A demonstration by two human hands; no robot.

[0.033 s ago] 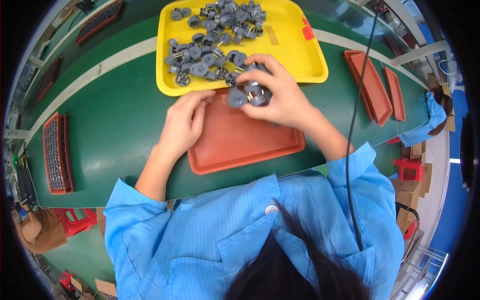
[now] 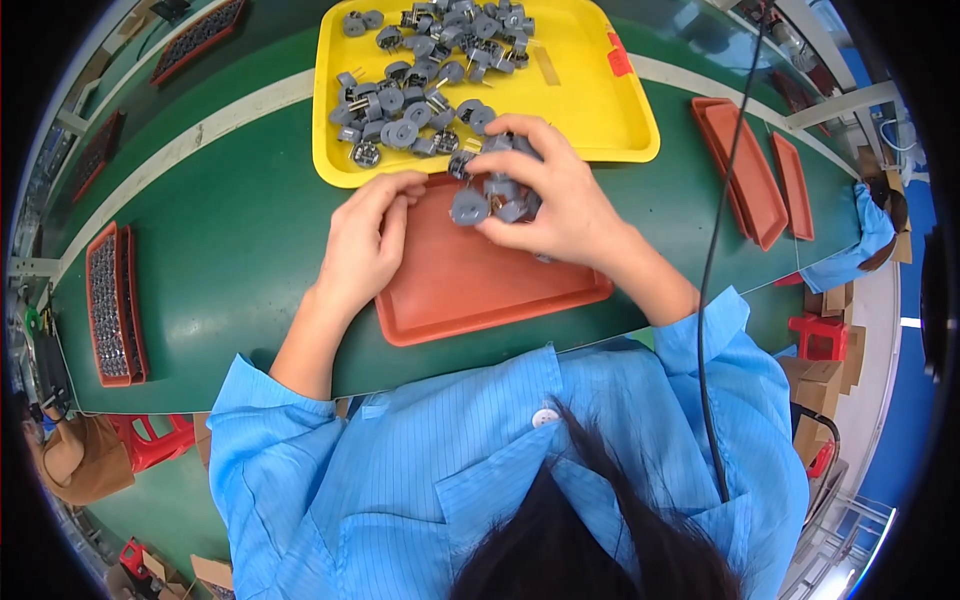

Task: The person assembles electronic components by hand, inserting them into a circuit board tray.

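Observation:
My right hand (image 2: 565, 195) is closed round a cluster of grey round plug parts with metal pins (image 2: 505, 190), over the far right part of a reddish-brown tray (image 2: 480, 275). One round grey disc-faced part (image 2: 469, 207) shows below its fingertips. My left hand (image 2: 365, 240) is at the tray's far left corner, fingers bent and thumb a little apart, with nothing visible in it. Just beyond both hands, a yellow tray (image 2: 590, 125) holds a loose heap of the same grey parts (image 2: 400, 133). My right fingers hide some of the held parts.
Filled reddish-brown trays (image 2: 115, 300) stand at the left of the green table (image 2: 230, 240). Other brown trays (image 2: 740, 175) lie at the right. A black cable (image 2: 712, 250) hangs in front of my right arm. Another person in a blue sleeve (image 2: 850, 240) is at the far right.
The parts in my right hand have shifted slightly: the disc-faced one has turned its round face toward me and sits lower left. My left fingertips have drawn slightly away from the parts.

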